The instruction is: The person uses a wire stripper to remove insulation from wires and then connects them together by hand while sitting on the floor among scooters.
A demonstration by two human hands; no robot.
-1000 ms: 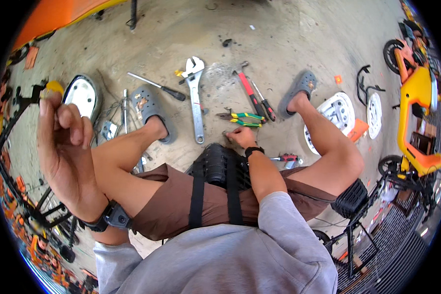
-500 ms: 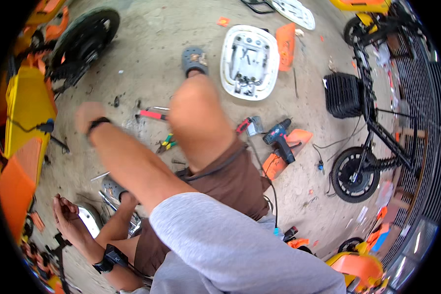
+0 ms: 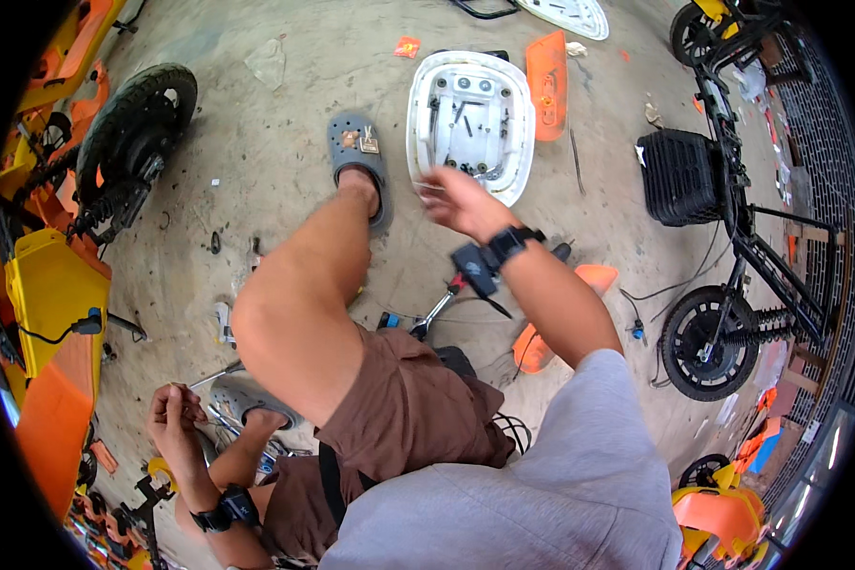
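My right hand (image 3: 454,204) is at the near rim of a white plastic shell (image 3: 470,76) holding scattered bolts and small dark parts. Its fingers are curled and slightly blurred; what they hold, if anything, is unclear. My left hand (image 3: 176,423) is low at the left, fingers pinched, their contents too small to name. Beside it are a metal rod (image 3: 214,372) and my clog (image 3: 237,394). An orange panel (image 3: 546,81) lies right of the shell. Partly hidden below my right forearm are a tool with a shiny shaft (image 3: 432,312) and another orange panel (image 3: 532,347).
Yellow-orange scooter bodies (image 3: 38,285) and a black wheel (image 3: 133,152) line the left side. A black bike frame (image 3: 750,256) with a crate (image 3: 679,180), wheel (image 3: 708,342) and cables stands at the right. My right leg (image 3: 299,304) extends across the middle, its clog near the shell.
My view has swung rightward since one second ago. My right hand has moved from the tools on the floor to the white shell. My left hand is lower, its fingers pinched together.
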